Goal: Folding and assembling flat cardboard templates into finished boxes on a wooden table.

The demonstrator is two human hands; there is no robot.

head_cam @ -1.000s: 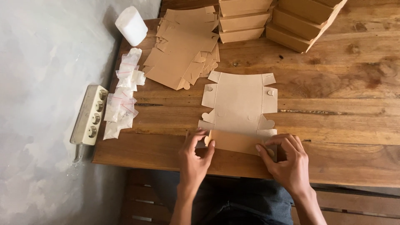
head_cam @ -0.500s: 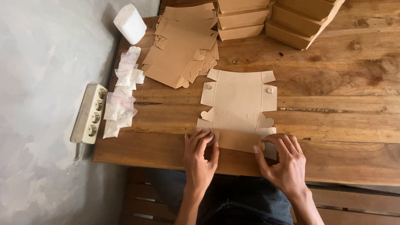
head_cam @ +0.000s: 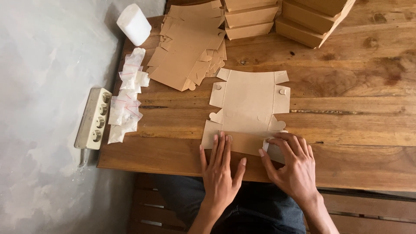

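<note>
A flat die-cut brown cardboard box blank (head_cam: pixel 249 104) lies on the wooden table (head_cam: pixel 346 108) in front of me. Its near flap is folded over. My left hand (head_cam: pixel 221 167) lies flat, fingers spread, pressing on the folded near flap at its left part. My right hand (head_cam: pixel 290 162) rests on the flap's right end, fingers curled around a small side tab. Neither hand lifts the blank off the table.
A fanned stack of unfolded brown blanks (head_cam: pixel 188 47) sits at the back left. Assembled brown boxes (head_cam: pixel 277 15) are piled at the back. Small clear plastic bags (head_cam: pixel 128 95) lie along the left edge, beside a white power strip (head_cam: pixel 93 118) and a white roll (head_cam: pixel 134 24).
Both hands slid slightly forward onto the folded near flap. The left hand flattened and spread its fingers; the right hand closed around the right side tab.
</note>
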